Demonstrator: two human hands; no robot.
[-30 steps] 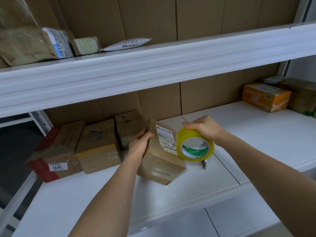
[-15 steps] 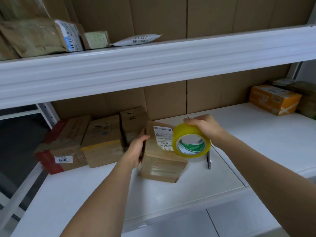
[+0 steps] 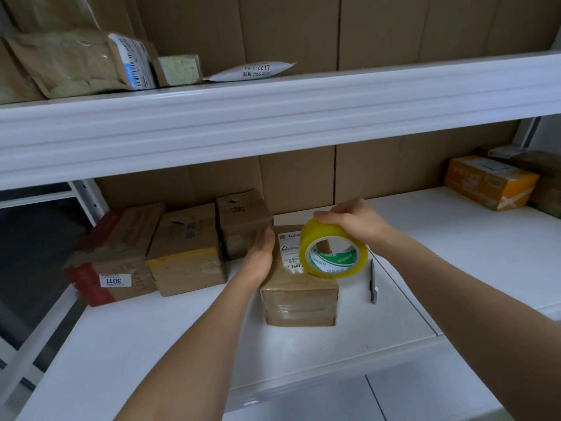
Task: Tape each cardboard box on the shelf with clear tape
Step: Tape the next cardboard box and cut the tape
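Observation:
A small cardboard box [image 3: 299,302] with a white shipping label stands flat on the white shelf [image 3: 151,344], near the middle. My left hand [image 3: 260,256] lies flat against the box's left side, fingers straight. My right hand [image 3: 353,221] grips a yellowish roll of clear tape [image 3: 332,253] from above and holds it on the box's top right edge. Three more cardboard boxes stand in a row to the left: a red-edged one [image 3: 118,256], a middle one [image 3: 188,253] and a smaller one [image 3: 243,221] at the back.
A pen [image 3: 372,281] lies on the shelf just right of the box. An orange box [image 3: 488,182] and darker parcels sit at the far right. The upper shelf [image 3: 273,117] carries padded envelopes and a white pouch [image 3: 252,71]. Cardboard sheets line the back.
The box went from tilted on an edge to lying flat on the shelf. My left hand's fingers straightened against its side. The tape roll came down onto the box top.

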